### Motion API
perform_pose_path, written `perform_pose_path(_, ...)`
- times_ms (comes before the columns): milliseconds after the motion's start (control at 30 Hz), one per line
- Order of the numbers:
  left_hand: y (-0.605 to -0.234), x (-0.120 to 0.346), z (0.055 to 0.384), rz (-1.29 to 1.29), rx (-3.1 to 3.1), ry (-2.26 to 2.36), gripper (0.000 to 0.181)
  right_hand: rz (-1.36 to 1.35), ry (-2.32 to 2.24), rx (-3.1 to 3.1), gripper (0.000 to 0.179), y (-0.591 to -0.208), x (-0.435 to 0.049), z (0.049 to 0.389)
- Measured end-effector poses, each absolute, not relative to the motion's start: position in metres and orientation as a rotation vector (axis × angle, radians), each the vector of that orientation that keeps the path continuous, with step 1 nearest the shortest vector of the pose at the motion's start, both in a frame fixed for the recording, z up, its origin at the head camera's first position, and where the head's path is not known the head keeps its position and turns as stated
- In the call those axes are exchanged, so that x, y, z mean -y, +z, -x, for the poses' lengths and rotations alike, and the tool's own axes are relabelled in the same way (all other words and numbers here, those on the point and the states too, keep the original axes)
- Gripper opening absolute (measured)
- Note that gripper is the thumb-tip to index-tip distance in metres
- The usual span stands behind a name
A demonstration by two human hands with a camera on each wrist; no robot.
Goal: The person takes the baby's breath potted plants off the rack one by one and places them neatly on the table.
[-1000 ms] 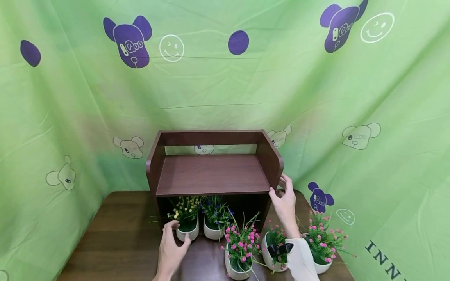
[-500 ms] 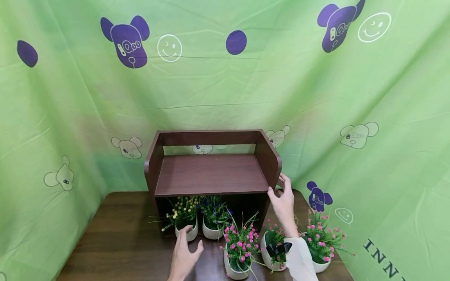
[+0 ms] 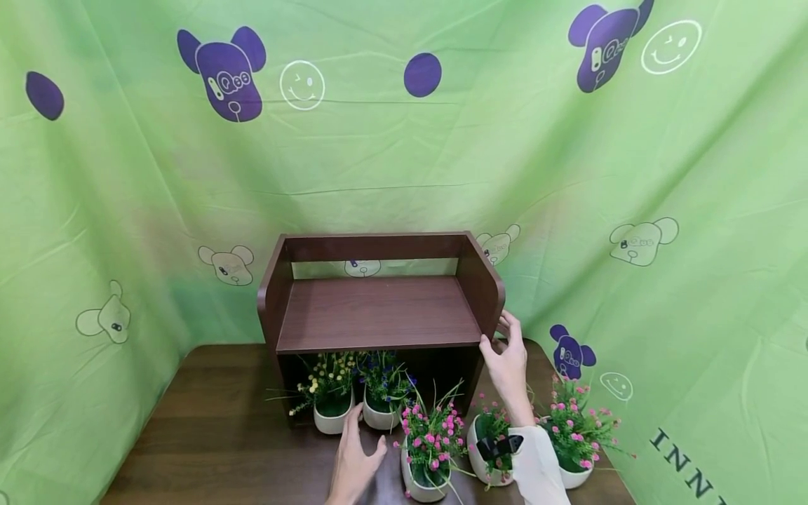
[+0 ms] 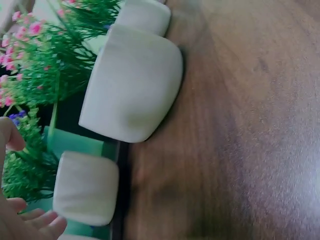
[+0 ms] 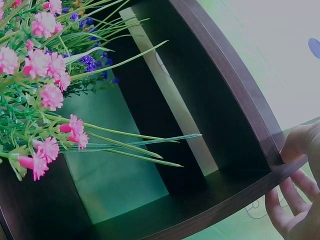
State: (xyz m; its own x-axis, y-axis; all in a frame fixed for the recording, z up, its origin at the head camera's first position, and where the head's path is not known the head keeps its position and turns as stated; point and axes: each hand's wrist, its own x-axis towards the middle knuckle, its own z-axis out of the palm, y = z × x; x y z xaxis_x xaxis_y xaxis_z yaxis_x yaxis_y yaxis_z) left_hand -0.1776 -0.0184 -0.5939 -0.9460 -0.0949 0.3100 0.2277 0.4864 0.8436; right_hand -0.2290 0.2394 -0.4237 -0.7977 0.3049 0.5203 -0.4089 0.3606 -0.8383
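Standing on a brown wooden counter [image 3: 208, 428], a dark brown two-level shelf [image 3: 381, 312] is at the center, its front facing the viewer. A person's right hand [image 3: 510, 361] grips its right side, the thumb at the front edge and the fingers around the outside of the side panel. At the mouth of the lower compartment, side by side, are a white pot of yellow flowers [image 3: 332, 421] on the left and a white pot of blue flowers [image 3: 381, 419]. The left hand [image 3: 355, 459] is just in front of these two, thumb and fingers spread apart and holding nothing; whether a fingertip touches a pot is unclear. To its right, three white pots of pink flowers [image 3: 428, 484] line the counter, the middle one partly hidden by the right forearm's black strap [image 3: 499, 447] and white sleeve [image 3: 539, 466]. Behind everything hangs a green cloth [image 3: 353, 161] printed with purple bear heads and smiley faces.
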Motion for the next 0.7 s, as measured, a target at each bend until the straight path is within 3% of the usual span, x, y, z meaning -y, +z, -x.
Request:
perform_pose_path(367, -0.604, 0.004, 0.191, 0.134, 2.469, -1.347, 0.087, -0.076, 1.489, 2.018, 0.056, -0.424, -0.240, 0.229)
perform_pose_path(700, -0.612, -0.012, 0.208, 0.069, 2.465, -1.330, 0.091, -0.091, 1.474, 1.999, 0.055, -0.423, -0.239, 0.229)
